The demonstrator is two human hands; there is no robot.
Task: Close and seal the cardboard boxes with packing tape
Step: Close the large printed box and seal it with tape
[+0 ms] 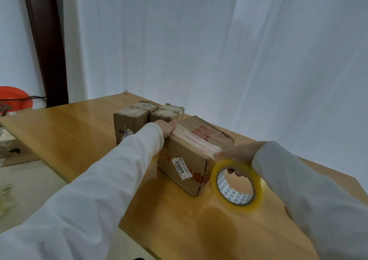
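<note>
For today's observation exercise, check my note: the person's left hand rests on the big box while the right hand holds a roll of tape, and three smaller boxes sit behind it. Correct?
Not quite. The head view shows two smaller boxes, not three. The left hand does rest on the big box, and the right hand holds the roll of tape.

A plain home room: wooden table (79, 128), white curtain (199, 41), dark door frame (45, 41).
</note>
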